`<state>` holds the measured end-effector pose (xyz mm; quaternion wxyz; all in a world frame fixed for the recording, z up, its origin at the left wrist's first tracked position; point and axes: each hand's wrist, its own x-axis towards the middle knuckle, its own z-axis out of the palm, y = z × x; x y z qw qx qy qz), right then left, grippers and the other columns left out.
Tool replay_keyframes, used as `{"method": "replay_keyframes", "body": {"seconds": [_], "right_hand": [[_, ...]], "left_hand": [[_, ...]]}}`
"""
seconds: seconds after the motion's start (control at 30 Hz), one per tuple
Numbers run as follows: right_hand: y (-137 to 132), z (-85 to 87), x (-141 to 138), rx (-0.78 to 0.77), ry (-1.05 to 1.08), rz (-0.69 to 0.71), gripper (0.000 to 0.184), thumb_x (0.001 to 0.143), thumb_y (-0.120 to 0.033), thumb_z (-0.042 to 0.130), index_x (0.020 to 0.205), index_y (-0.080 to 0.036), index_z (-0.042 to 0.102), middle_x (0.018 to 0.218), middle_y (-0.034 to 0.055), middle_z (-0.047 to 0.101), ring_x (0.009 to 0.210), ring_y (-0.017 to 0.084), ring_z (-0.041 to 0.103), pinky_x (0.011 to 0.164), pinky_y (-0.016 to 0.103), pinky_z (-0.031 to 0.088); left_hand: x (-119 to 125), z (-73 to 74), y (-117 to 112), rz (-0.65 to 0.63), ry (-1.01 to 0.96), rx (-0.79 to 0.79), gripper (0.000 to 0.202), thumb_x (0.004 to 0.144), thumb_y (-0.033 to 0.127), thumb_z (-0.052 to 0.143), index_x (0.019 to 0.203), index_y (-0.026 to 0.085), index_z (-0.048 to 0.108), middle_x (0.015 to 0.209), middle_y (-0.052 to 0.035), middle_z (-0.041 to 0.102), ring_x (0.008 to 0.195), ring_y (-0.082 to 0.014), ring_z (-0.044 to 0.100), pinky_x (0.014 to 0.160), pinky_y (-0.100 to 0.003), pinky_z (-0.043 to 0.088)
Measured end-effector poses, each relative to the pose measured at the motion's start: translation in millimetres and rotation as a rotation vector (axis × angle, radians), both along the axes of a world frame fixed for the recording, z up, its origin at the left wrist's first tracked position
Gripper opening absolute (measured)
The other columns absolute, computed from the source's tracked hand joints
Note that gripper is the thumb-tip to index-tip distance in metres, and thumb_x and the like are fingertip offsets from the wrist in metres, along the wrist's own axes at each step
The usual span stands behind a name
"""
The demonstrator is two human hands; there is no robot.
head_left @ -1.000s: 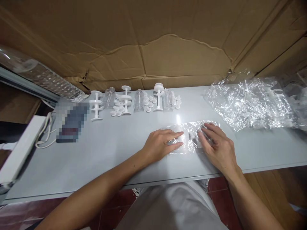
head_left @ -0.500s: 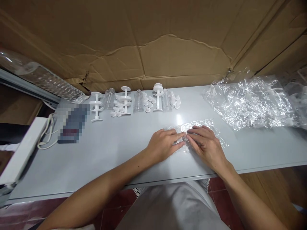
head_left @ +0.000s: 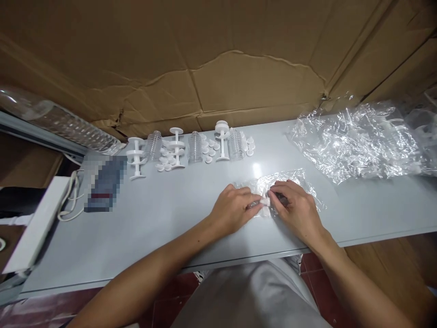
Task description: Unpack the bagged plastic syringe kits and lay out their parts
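Observation:
A thin clear plastic bag [head_left: 296,176] lies flat on the grey table under both my hands. My left hand [head_left: 232,205] is closed, with thumb and forefinger pinching a small white plastic piece [head_left: 265,201]. From the other side my right hand [head_left: 297,207] reaches the same spot, its thumb and forefinger tips drawn together beside the piece. What those fingertips hold is hidden. A further bit of white shows just below the piece, by the bag's near edge. Whether the pieces are inside the bag or on top of it, I cannot tell.
Along the back stand white spindle-like parts [head_left: 176,148], clear ribbed bottles [head_left: 195,146] and small white caps [head_left: 209,159]. A big crinkled plastic bag [head_left: 362,146] fills the right. At left are a blurred-out dark item [head_left: 107,184], a cable, a white box [head_left: 37,223] and a large bottle [head_left: 68,120].
My right fingertips have shifted slightly and curled in toward the thumb. The small white piece now shows between my hands. The view has tilted a little.

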<state>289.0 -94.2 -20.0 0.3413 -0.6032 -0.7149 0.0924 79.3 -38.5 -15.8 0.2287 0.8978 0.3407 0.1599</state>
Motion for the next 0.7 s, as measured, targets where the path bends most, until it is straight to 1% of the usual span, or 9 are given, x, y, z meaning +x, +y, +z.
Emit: {"method": "replay_keyframes", "body": {"seconds": [0.07,0.13,0.2,0.27,0.33,0.4,0.47,0.57,0.7], "right_hand": [[0,-2.3,0,0.047,-0.013,-0.013,0.016,0.102,-0.021,0.061,0.092,-0.022,0.074,0.097,0.0047,0.079,0.093,0.021,0.075,0.104,0.049,0.058],[0,-5.2,1,0.092,-0.031,-0.031,0.015,0.101,-0.02,0.062,0.092,-0.02,0.074,0.098,0.0056,0.079,0.092,0.021,0.075,0.104,0.048,0.058],[0,-7.5,3,0.122,-0.046,-0.047,0.014,0.101,-0.019,0.063,0.092,-0.019,0.074,0.098,0.0061,0.079,0.092,0.021,0.075,0.105,0.048,0.057],[1,-8.7,3,0.149,-0.053,-0.044,0.014,0.1,-0.018,0.063,0.091,-0.019,0.074,0.098,0.0063,0.079,0.093,0.021,0.075,0.105,0.048,0.057],[2,-8.5,2,0.18,-0.053,-0.034,0.012,0.1,-0.016,0.064,0.092,-0.018,0.073,0.098,0.0067,0.079,0.093,0.021,0.076,0.105,0.047,0.058],[1,-6.8,1,0.218,-0.052,-0.029,0.009,0.098,-0.014,0.066,0.096,-0.017,0.073,0.099,0.007,0.079,0.094,0.021,0.076,0.106,0.047,0.058],[-2,-3.6,0,0.269,-0.055,-0.041,0.008,0.096,-0.012,0.068,0.101,-0.017,0.073,0.1,0.0071,0.079,0.097,0.022,0.077,0.109,0.049,0.057],[-9,3.4,5,0.351,-0.066,-0.105,0.015,0.092,-0.011,0.073,0.105,-0.017,0.074,0.102,0.0074,0.08,0.101,0.024,0.077,0.107,0.05,0.057],[-20,9.3,23,0.366,-0.073,-0.239,0.019,0.088,-0.011,0.077,0.106,-0.019,0.076,0.105,0.0091,0.079,0.098,0.025,0.077,0.095,0.045,0.061]], "left_hand": [[-9,5.3,0,0.025,-0.079,-0.07,0.015,0.1,0.034,0.073,0.108,0.024,0.081,0.079,0.0018,0.074,0.068,-0.0134,0.065,0.078,-0.033,0.045],[-25,18.9,2,0.052,-0.122,-0.116,0.013,0.098,0.032,0.074,0.104,0.023,0.081,0.085,0.0006,0.077,0.069,-0.0131,0.065,0.078,-0.032,0.048],[-42,41.1,11,0.1,-0.133,-0.144,0.014,0.099,0.031,0.071,0.103,0.022,0.081,0.094,-0.0018,0.08,0.074,-0.0138,0.068,0.074,-0.029,0.051],[-51,67.6,28,0.164,-0.131,-0.078,0.016,0.098,0.033,0.071,0.105,0.022,0.081,0.096,-0.0023,0.081,0.074,-0.0141,0.069,0.067,-0.026,0.051],[-41,91.3,54,0.213,-0.095,0.096,0.016,0.095,0.034,0.073,0.101,0.022,0.081,0.09,-0.0017,0.081,0.071,-0.0148,0.068,0.069,-0.028,0.051],[-14,105.6,87,0.168,0.003,0.2,0.015,0.093,0.034,0.074,0.097,0.022,0.082,0.084,-0.0011,0.078,0.072,-0.0167,0.067,0.078,-0.033,0.053],[23,107.8,124,0.089,0.122,0.246,0.014,0.088,0.034,0.077,0.09,0.021,0.082,0.077,-0.0012,0.074,0.075,-0.0197,0.067,0.084,-0.038,0.053],[77,93.7,174,0.045,0.36,0.287,0.016,0.069,0.028,0.088,0.072,0.017,0.077,0.066,-0.0018,0.066,0.074,-0.0235,0.066,0.081,-0.043,0.054],[113,69.7,210,-0.022,0.559,0.29,0.023,0.056,0.027,0.092,0.063,0.019,0.072,0.061,-0.0003,0.062,0.073,-0.0236,0.066,0.078,-0.038,0.054]]}}
